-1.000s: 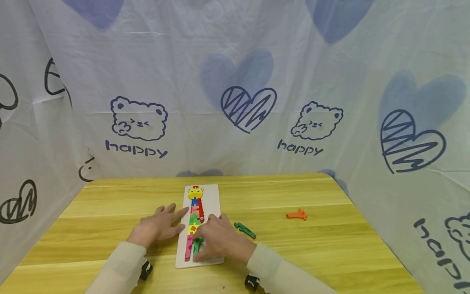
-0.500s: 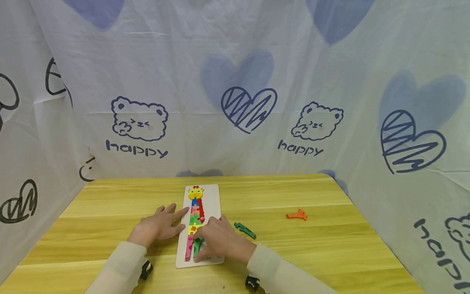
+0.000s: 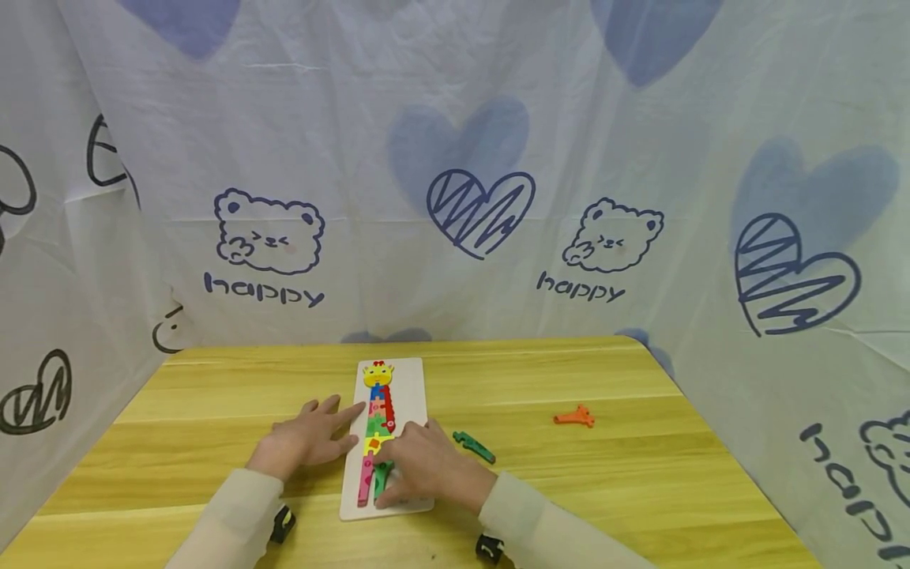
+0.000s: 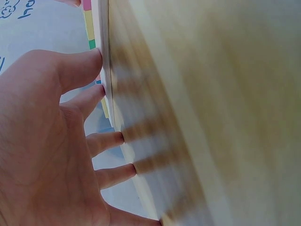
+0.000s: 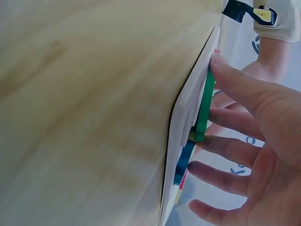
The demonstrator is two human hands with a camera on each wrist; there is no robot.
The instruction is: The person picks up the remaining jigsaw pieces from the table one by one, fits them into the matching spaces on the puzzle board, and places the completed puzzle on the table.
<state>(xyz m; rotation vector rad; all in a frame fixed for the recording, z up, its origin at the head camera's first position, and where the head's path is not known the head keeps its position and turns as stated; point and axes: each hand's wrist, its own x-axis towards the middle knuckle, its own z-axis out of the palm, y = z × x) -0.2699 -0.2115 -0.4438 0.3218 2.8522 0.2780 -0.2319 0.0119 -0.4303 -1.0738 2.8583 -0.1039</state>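
A white puzzle board (image 3: 408,383) lies on the table with a giraffe puzzle on it: a yellow head (image 3: 378,374), coloured neck pieces, a red strip (image 3: 389,407) and a pink leg piece (image 3: 365,482). My left hand (image 3: 313,433) rests with spread fingers along the board's left side, thumb and index fingertip at its edge. At the lower right of the board, my right hand (image 3: 430,462) holds a green leg piece (image 5: 205,103) by its ends, beside the pink one. In the right wrist view a dark blue piece (image 5: 184,162) shows beyond it; the hand hides it from the head.
To the right of the board lies a loose dark green piece (image 3: 474,446), close to my right hand. Farther right is an orange piece (image 3: 574,416). A patterned white cloth (image 3: 370,261) hangs behind the wooden table (image 3: 611,490).
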